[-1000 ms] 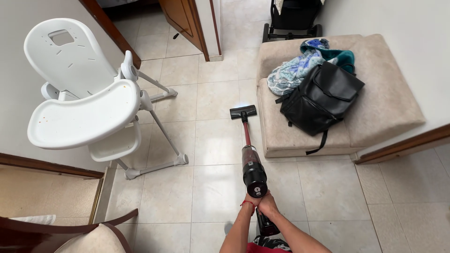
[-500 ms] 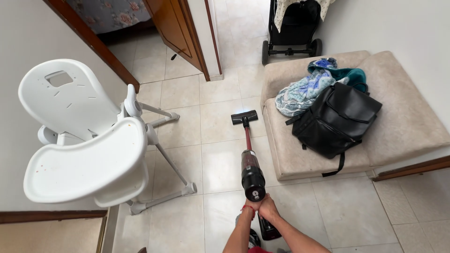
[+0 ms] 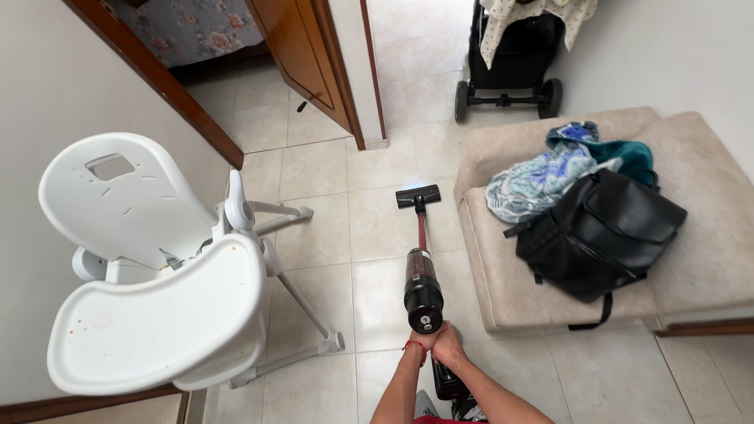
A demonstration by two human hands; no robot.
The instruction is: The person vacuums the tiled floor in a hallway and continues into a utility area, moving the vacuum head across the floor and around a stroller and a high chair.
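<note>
The person's left hand (image 3: 424,343) and right hand (image 3: 450,345) sit together at six o'clock, both wrapped around the black-and-red stick vacuum cleaner (image 3: 422,287), whose floor head (image 3: 418,196) lies toward twelve o'clock on the cream tiled floor (image 3: 377,235). At nine o'clock stands a white plastic high chair (image 3: 149,275). At three o'clock — a beige cushioned ottoman (image 3: 503,267), bearing a black leather backpack (image 3: 601,232) and, behind it, a blue patterned cloth (image 3: 542,177). At one o'clock, a black stroller (image 3: 514,51); at eleven, a brown wooden door (image 3: 302,55).

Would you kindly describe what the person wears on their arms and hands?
Both forearms are bare, with no sleeves in view. The left hand has a thin red string bracelet around its wrist. The right hand wears no glove, ring or watch that shows.
</note>
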